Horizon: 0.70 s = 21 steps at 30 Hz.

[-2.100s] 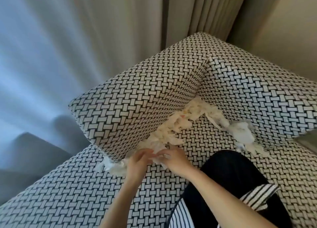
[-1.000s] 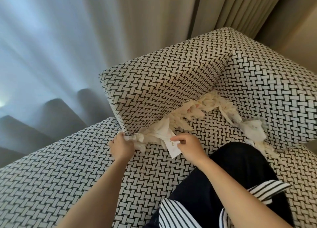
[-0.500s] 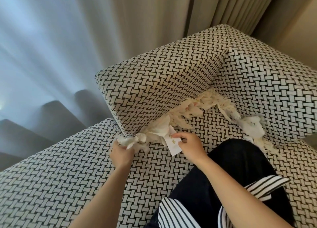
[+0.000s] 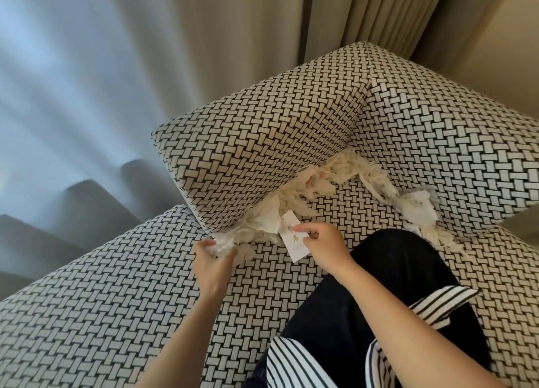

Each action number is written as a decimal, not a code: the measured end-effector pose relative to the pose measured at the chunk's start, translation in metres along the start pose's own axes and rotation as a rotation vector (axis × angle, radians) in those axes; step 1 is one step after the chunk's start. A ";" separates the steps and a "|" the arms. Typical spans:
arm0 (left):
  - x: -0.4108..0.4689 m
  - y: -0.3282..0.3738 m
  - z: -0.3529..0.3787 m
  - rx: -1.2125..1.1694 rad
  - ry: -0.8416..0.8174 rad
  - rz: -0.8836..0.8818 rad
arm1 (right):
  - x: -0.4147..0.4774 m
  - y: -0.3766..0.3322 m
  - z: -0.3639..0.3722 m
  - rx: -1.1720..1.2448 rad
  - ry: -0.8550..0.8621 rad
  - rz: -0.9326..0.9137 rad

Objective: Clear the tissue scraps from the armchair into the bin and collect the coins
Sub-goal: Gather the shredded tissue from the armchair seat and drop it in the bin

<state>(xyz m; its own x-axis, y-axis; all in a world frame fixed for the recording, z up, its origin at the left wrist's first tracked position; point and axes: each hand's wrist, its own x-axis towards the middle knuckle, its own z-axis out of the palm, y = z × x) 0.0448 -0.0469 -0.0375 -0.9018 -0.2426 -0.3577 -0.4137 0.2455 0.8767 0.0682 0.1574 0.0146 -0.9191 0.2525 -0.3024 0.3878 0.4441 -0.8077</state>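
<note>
I'm gathering: my left hand (image 4: 214, 260) clutches a wad of tissue scraps (image 4: 226, 244) from the armchair (image 4: 116, 314) crease, my right hand (image 4: 325, 241) pinches a printed paper slip (image 4: 293, 243); binning them probably comes next.

Woven black-white armchair (image 4: 116, 314) seat; tissue scraps (image 4: 294, 204) along arm and back creases.

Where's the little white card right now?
Near the centre of the head view, the white card is pinched by the right hand, over the armchair seat beside the tissue scraps, to the right of the left hand.
</note>
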 end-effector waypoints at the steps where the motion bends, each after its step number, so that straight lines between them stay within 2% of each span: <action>1: -0.003 0.001 0.002 -0.038 -0.001 0.008 | -0.001 0.000 -0.001 0.003 0.004 -0.002; 10: -0.011 0.022 0.003 -0.168 0.220 0.032 | -0.012 -0.003 -0.010 0.023 0.051 -0.037; 16: -0.015 0.036 0.009 -0.218 0.190 0.060 | -0.017 -0.007 -0.016 0.033 0.105 -0.066; 21: -0.018 0.048 0.015 -0.282 0.020 0.063 | -0.017 -0.008 -0.016 0.023 0.123 -0.068</action>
<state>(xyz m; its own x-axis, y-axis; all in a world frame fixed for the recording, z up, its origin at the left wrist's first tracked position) 0.0395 -0.0163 0.0057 -0.9209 -0.2545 -0.2953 -0.3031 -0.0092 0.9529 0.0819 0.1634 0.0339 -0.9272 0.3268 -0.1831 0.3218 0.4446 -0.8360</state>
